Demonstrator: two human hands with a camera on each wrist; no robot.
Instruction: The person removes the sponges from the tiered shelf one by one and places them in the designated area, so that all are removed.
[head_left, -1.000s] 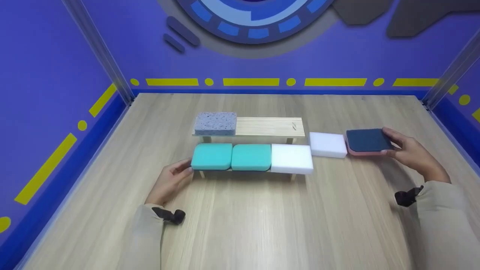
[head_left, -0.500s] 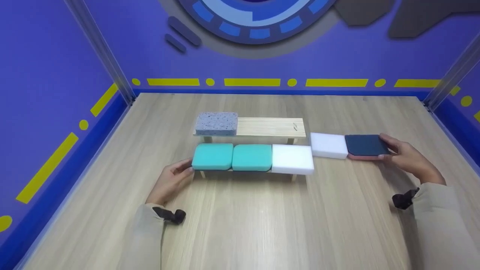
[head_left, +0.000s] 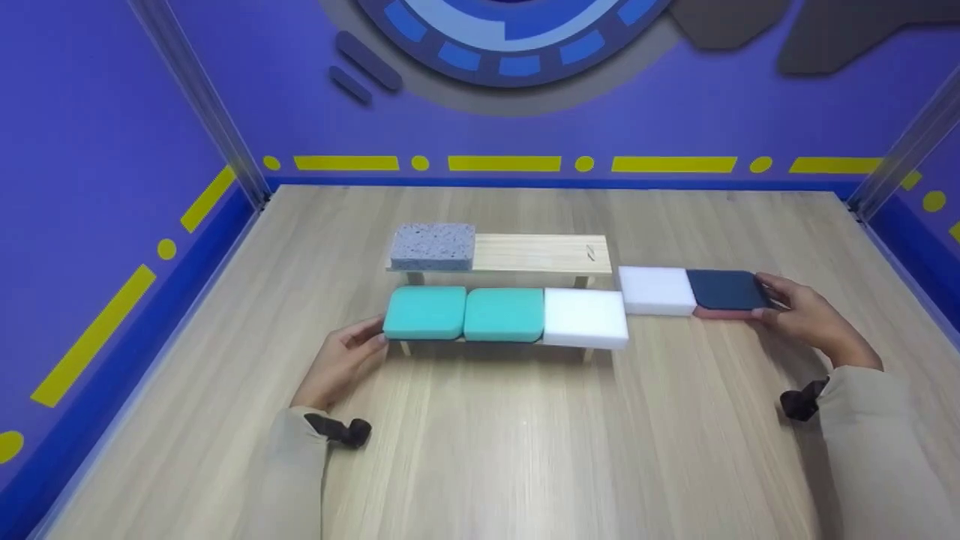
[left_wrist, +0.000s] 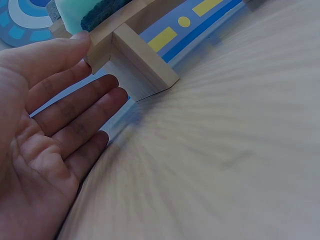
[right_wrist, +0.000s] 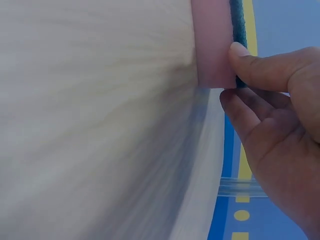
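In the head view my right hand (head_left: 806, 315) pinches the right end of a pink scouring sponge (head_left: 727, 292), dark pad up. In the right wrist view, the thumb lies along the seam between its pink foam (right_wrist: 214, 45) and dark pad (right_wrist: 239, 22). Its left end meets a white sponge (head_left: 657, 291). My left hand (head_left: 341, 360) touches the left end of the front wooden rack (head_left: 499, 343) with thumb and index finger; the left wrist view shows the other fingers extended. Two green sponges (head_left: 425, 313) and another white sponge (head_left: 585, 317) sit in a row on that rack.
Behind stands a second wooden rack (head_left: 540, 253), with a speckled grey sponge (head_left: 433, 246) on its left end. The wooden tabletop (head_left: 510, 450) is bounded by a blue back wall (head_left: 517, 135) and side walls.
My right hand has moved slightly left and toward me with the pink sponge, bringing it lower and against the white sponge. The left hand stays put.
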